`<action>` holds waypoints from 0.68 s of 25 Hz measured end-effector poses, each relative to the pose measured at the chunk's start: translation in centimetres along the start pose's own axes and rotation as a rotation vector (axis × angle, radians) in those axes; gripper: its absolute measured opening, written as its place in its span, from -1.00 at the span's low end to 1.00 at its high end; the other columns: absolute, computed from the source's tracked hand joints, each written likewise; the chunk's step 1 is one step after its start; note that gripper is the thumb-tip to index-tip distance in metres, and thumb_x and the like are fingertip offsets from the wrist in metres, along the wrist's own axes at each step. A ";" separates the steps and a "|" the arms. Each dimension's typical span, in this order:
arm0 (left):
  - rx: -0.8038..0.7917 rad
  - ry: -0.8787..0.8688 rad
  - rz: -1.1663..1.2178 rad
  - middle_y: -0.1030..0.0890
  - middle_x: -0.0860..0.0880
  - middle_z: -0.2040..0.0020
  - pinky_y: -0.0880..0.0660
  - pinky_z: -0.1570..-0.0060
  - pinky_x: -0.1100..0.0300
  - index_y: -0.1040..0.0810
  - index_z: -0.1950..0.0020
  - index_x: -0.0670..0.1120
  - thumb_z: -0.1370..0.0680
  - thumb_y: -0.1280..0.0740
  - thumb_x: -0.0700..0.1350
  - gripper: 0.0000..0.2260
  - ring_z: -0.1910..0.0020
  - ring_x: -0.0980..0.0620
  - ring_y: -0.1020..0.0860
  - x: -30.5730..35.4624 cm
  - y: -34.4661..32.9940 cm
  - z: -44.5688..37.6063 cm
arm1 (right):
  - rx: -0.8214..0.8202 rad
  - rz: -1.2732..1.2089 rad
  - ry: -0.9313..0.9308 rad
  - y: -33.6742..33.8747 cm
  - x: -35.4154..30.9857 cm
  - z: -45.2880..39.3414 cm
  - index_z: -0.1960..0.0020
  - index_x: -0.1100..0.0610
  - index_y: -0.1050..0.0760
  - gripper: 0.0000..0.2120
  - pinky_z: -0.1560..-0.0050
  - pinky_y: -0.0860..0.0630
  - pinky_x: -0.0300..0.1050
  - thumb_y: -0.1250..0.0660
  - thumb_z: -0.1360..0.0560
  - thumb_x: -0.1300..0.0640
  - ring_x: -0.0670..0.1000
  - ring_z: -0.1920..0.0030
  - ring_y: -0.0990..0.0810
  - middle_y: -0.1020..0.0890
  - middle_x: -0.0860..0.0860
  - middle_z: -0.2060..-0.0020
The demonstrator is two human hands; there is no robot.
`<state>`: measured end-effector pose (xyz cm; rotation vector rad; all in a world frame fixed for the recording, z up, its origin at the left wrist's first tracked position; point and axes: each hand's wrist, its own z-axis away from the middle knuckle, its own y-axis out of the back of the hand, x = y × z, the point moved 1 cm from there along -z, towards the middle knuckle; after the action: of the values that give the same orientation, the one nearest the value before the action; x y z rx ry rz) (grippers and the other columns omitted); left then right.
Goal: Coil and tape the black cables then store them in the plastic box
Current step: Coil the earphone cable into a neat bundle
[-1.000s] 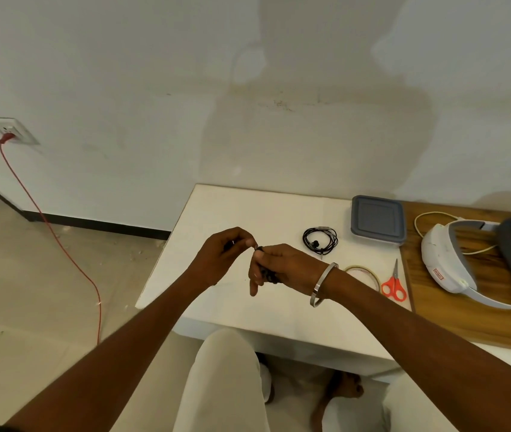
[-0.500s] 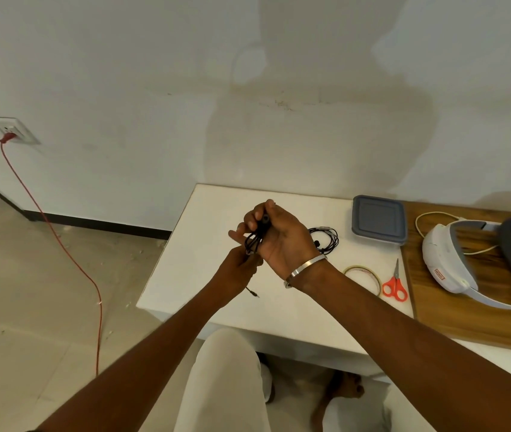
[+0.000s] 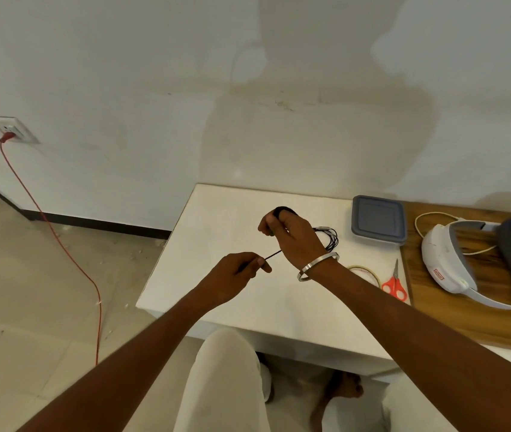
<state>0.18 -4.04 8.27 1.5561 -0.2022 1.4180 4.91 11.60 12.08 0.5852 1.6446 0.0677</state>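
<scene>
We see the plastic box [image 3: 378,219] lidded on the table [image 3: 216,219] — contents hidden. Our right hand [image 3: 294,238] grips the coiled black cable [image 3: 282,209]; its tail [image 3: 272,254] slants down-left into our left hand [image 3: 235,275]'s pinch.

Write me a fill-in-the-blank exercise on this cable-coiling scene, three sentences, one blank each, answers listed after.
1. The left hand pinches the free end of a black cable that runs up to the ____ hand.
2. The scissors beside the tape roll have ____ handles.
3. The plastic box on the white table has its lid ____.

Answers: right; red; on
</scene>
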 end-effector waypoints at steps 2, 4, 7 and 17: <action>0.016 0.006 -0.016 -0.44 0.14 0.40 -0.33 0.35 0.42 -0.66 0.00 0.00 -0.64 -0.16 0.01 -0.72 0.39 0.29 -0.43 -0.2 0.8 0.0 | -0.178 0.357 0.025 0.4 0.8 0.1 0.10 0.10 -0.53 -0.73 -0.31 -0.33 0.01 -0.08 -0.61 0.16 -0.06 0.09 -0.53 -0.53 -0.10 0.20; 0.033 0.007 -0.035 -0.44 0.12 0.39 -0.32 0.35 0.42 -0.66 0.00 0.03 -0.63 -0.18 0.03 -0.74 0.40 0.27 -0.43 -0.2 1.4 -0.1 | -0.349 0.668 0.017 0.6 1.5 0.4 0.04 0.08 -0.51 -0.73 -0.48 -0.03 0.09 -0.03 -0.61 0.14 -0.07 -0.01 -0.52 -0.50 -0.13 0.15; 0.053 -0.006 -0.038 -0.45 0.02 0.37 -0.30 0.36 0.38 -0.66 0.00 0.07 -0.61 -0.21 0.04 -0.77 0.43 0.19 -0.36 -0.5 2.6 0.0 | -0.497 0.851 -0.012 0.9 2.3 1.1 -0.01 0.08 -0.48 -0.73 -0.50 0.13 0.14 0.00 -0.62 0.11 -0.07 0.01 -0.52 -0.52 -0.11 0.13; 0.079 -0.052 0.142 -0.66 -0.06 0.26 -0.52 0.29 0.27 -0.59 -0.06 -0.04 -0.59 -0.30 -0.13 -0.90 0.33 0.07 -0.59 0.0 3.2 -0.3 | -0.770 1.037 0.075 -0.4 2.4 2.8 0.01 0.15 -0.45 -0.67 -0.46 -0.03 0.21 0.02 -0.64 0.01 0.07 -0.03 -0.55 -0.58 0.03 0.03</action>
<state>-2.18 -5.38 9.91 1.6723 -0.2958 1.5120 7.26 11.39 9.26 0.7579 1.0907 1.4152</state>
